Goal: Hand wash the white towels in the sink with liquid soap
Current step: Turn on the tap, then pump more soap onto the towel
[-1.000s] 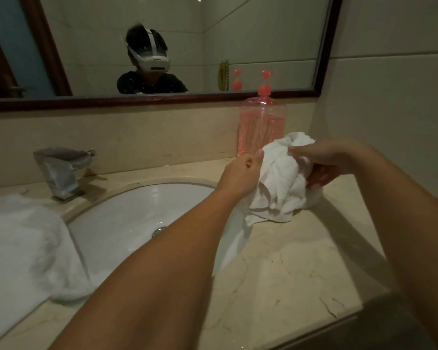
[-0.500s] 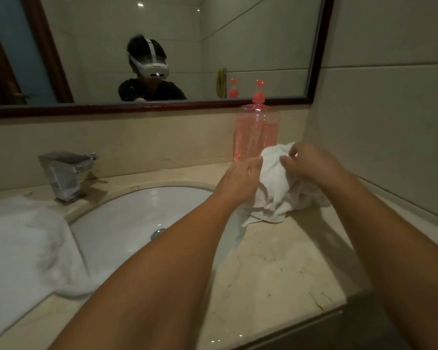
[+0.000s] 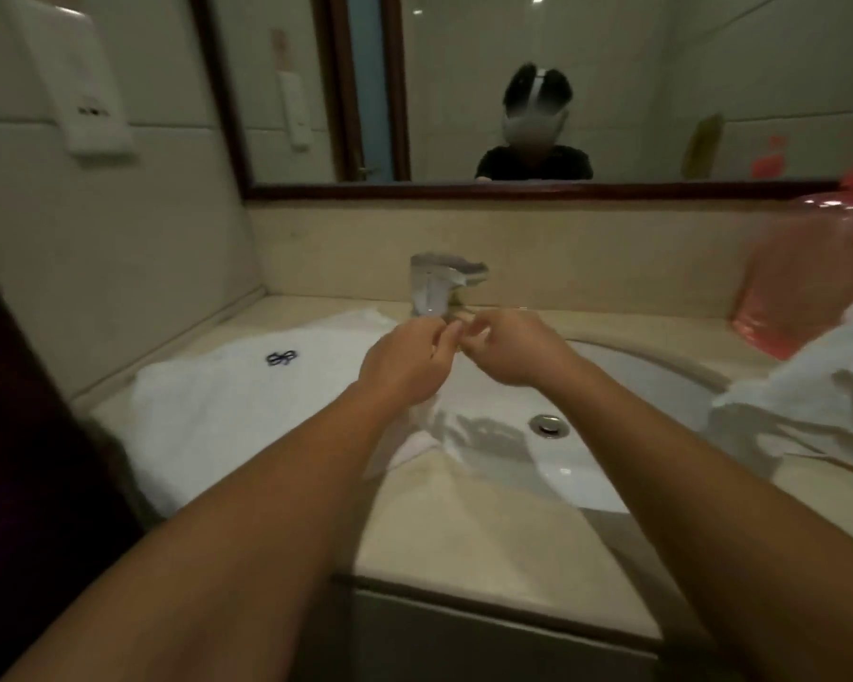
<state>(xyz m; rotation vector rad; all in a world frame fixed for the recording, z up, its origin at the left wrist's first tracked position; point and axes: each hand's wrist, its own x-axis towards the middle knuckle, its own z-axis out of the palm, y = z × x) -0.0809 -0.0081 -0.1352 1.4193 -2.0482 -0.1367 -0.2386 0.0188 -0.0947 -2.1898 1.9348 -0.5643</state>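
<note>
Head view looks down on a beige stone counter (image 3: 488, 543) with a white sink (image 3: 636, 386) set into it, below a framed mirror (image 3: 611, 91). One white towel (image 3: 247, 401) lies flat on the counter left of the basin. Its near corner reaches the rim. A second towel (image 3: 818, 391) sits crumpled on the counter at the right, touching the pink soap bottle (image 3: 798, 297) behind it. Neither towel is in the basin yet.

Both hands hover over the back of the basin, just in front of the faucet (image 3: 439, 285). The left hand (image 3: 405, 359) and right hand (image 3: 513, 351) have curled fingers, with the fingertips nearly meeting. A blurred pale strip hangs below the left hand. Whether either hand pinches cloth or holds nothing, I cannot tell.

The drain (image 3: 548, 425) looks unplugged, so water and soap would likely run straight out. Dragging the crumpled towel toward the basin could tip the bottle leaning against it. A hard turn of the tap could splash the counter.
</note>
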